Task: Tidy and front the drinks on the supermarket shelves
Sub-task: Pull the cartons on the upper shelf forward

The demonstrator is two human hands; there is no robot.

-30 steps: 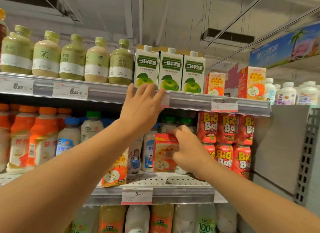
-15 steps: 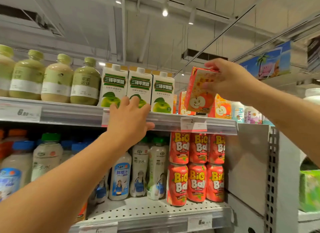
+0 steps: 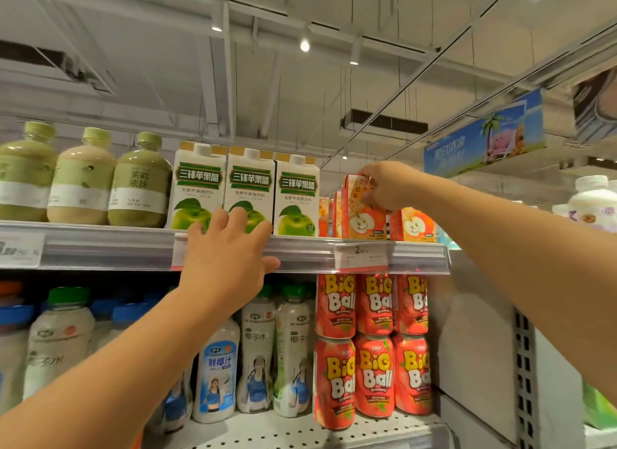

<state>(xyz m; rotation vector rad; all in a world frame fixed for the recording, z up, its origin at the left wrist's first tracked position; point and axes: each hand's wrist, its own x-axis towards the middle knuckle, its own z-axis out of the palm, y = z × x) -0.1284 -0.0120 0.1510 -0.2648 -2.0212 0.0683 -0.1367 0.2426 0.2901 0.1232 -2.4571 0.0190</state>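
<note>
An orange apple-juice carton [image 3: 362, 211] is held at its top by the right hand [image 3: 387, 186], whose fingers [image 3: 375, 198] are curled over the upper front corner while the base appears to be set on the front edge of the top shelf [image 3: 300, 248]. The carton stands upright, its long axis vertical, hanging directly below the gripping fingers, with its apple face turned outward. Just to the right of those fingers a second orange carton [image 3: 412, 226] sits lower and slightly further back; behind and to the left, more orange cartons are partly hidden. The green apple-vinegar cartons [image 3: 248, 189] stand to the left of the held carton.

The left hand [image 3: 227, 251] is laid on the shelf lip, fingers relaxed and straight over the edge, thumb under the price rail; nothing is held by it. The right hand is plainly the one nearer the task's thing. The placing looks nearly done: what seems to remain is for the carton to be squared with its neighbour and released.
</note>
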